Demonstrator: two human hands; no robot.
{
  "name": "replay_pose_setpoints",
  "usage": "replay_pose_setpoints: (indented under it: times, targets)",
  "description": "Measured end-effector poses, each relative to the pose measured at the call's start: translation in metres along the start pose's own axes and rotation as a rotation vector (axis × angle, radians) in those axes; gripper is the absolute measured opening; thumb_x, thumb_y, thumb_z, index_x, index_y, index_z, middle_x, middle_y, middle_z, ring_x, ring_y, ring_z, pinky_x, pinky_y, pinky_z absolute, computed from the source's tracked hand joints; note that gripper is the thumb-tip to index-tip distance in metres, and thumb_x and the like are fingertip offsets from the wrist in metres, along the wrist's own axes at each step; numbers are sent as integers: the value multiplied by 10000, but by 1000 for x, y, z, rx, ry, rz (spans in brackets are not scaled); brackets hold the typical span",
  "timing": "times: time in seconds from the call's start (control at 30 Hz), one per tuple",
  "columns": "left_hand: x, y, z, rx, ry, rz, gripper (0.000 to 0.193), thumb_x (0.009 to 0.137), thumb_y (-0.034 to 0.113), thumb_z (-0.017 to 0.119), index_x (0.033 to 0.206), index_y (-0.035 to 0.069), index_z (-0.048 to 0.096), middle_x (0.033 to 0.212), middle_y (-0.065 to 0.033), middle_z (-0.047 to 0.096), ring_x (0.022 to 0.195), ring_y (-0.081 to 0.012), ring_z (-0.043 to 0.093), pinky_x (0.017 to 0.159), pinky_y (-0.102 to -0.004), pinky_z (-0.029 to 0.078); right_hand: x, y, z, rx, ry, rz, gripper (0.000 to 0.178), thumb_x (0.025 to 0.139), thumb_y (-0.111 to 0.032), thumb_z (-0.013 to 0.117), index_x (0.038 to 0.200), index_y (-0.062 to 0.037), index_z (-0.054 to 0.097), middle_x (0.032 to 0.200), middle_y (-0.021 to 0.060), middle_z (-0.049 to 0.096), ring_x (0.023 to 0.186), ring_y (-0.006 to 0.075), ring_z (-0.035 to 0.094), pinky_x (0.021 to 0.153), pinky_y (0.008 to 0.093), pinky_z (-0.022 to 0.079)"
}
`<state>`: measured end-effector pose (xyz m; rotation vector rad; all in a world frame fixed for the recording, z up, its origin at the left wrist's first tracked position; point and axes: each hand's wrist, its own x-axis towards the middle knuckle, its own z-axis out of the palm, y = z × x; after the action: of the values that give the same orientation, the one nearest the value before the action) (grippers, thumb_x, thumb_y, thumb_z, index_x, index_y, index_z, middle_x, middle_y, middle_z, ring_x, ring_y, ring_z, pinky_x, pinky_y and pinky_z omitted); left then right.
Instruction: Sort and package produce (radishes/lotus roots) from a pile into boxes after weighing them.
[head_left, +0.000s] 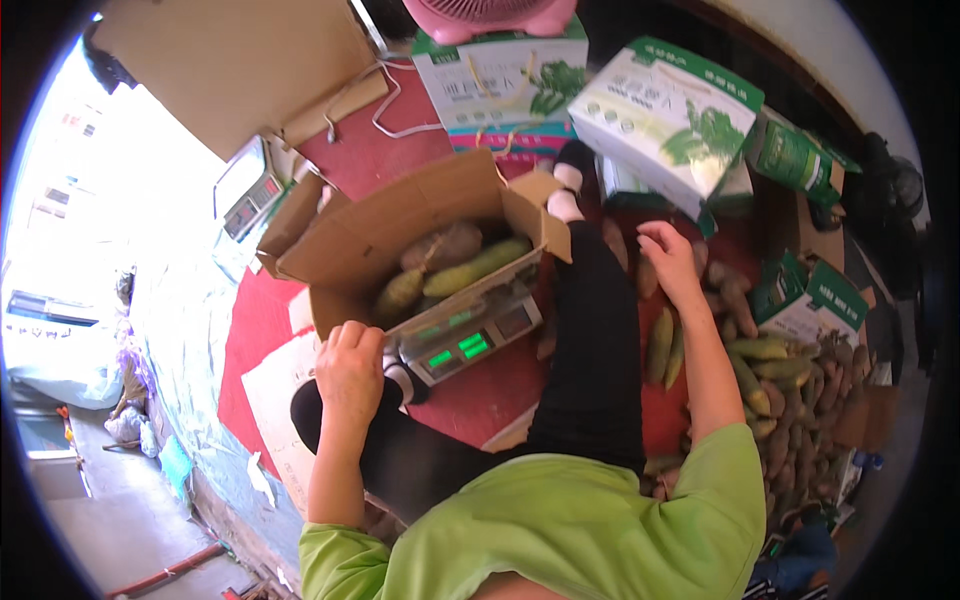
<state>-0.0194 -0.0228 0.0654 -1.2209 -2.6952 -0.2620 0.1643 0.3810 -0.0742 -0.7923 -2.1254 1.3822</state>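
Taking the seated person's straight ahead as twelve o'clock, I see a pale scale (245,195) between ten and eleven, well apart from the hands. At ten, the left hand (350,365) sits at the near left corner of an open carton, its fingers bent over the edge; whether that grip is pinching the cardboard or only resting there, I cannot tell. The carton (385,235) itself stands at eleven o'clock on a digital scale (465,340) with green lit figures. In it lie a long green root (478,270), a reddish root (445,246) and a blotchy green one (400,292), close together. At twelve, beyond the carton, a pink fan (490,18) stands on a green and white box (500,85). Next comes the black-clad right leg (600,350), stretched forward beside the carton. Over at one o'clock the right hand (672,262) is held out above scattered reddish roots, its grip loose and half curled with nothing visibly in it. Nearer the person, two green roots (660,345) lie side by side on the red floor covering, while just past two spreads a big mixed heap of roots (800,420)
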Motion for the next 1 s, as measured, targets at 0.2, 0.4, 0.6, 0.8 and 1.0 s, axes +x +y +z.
replay_pose_setpoints:
  times: [0.2, 0.4, 0.6, 0.8, 1.0]
  targets:
    - [17, -12, -13, -79, -79, -11, 81, 753, 117, 664, 809, 68, 632, 822, -88, 556, 837, -299, 568, 695, -414, 459, 88, -130, 74, -187, -107, -444, 289, 771, -101, 651, 1055, -61, 614, 992, 111, 607, 896, 257, 592, 788, 334, 478]
    - [23, -21, -17, -80, -258, 69, 93, 750, 142, 667, 778, 67, 621, 792, -90, 533, 849, -295, 566, 692, -425, 470, 114, -189, 149, -520, -187, -784, 419, 708, -162, 713, 1101, -83, 594, 1090, 120, 583, 1028, 319, 534, 872, 399, 449]
    - [22, -35, -11, -70, -198, 132, 99, 761, 178, 648, 756, 95, 594, 788, -50, 521, 845, -250, 573, 669, -413, 471, 136, -193, 188, -833, -540, -614, 242, 722, -267, 716, 889, -102, 655, 865, 119, 653, 874, 326, 621, 753, 438, 489]
    - [13, -57, -8, -103, -94, 135, 111, 767, 189, 644, 720, 104, 590, 778, -40, 517, 829, -234, 570, 667, -397, 470, 130, -215, 200, -949, -541, -731, 189, 746, -280, 679, 804, -100, 666, 815, 125, 656, 834, 332, 628, 698, 449, 487]
    - [-12, -104, -31, -157, 54, 8, 86, 761, 182, 650, 776, 99, 632, 781, -45, 542, 796, -255, 574, 671, -398, 463, 118, -267, 238, -922, -456, -967, 106, 725, -184, 605, 741, -95, 660, 809, 126, 657, 811, 326, 631, 667, 450, 492]
